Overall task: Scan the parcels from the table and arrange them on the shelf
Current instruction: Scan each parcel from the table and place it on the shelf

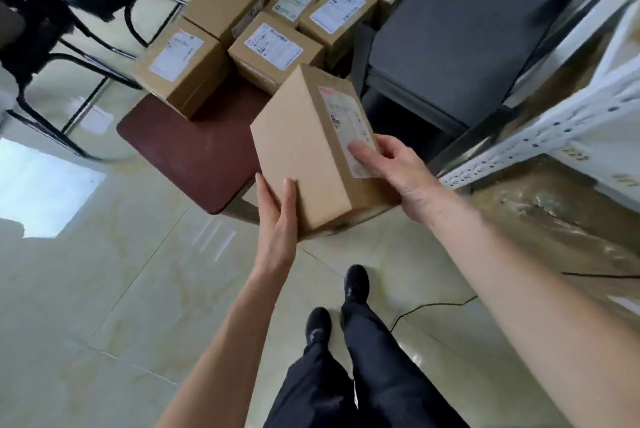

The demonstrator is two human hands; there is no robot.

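A brown box (304, 147) is held up in the air by both hands, near the table (194, 154) and above the floor (104, 289). It is gripped at its near left corner by the left hand (277, 213), with the thumb laid on top and the fingers underneath. It is gripped on its right side by the right hand (391, 168), with the thumb pressed on the white label (346, 126). More boxes (277, 12) are packed close together at the far end of the dark red table. A white shelf (540, 129) is seen on the right. A grey stand (457, 29) is seen between the table and the shelf.
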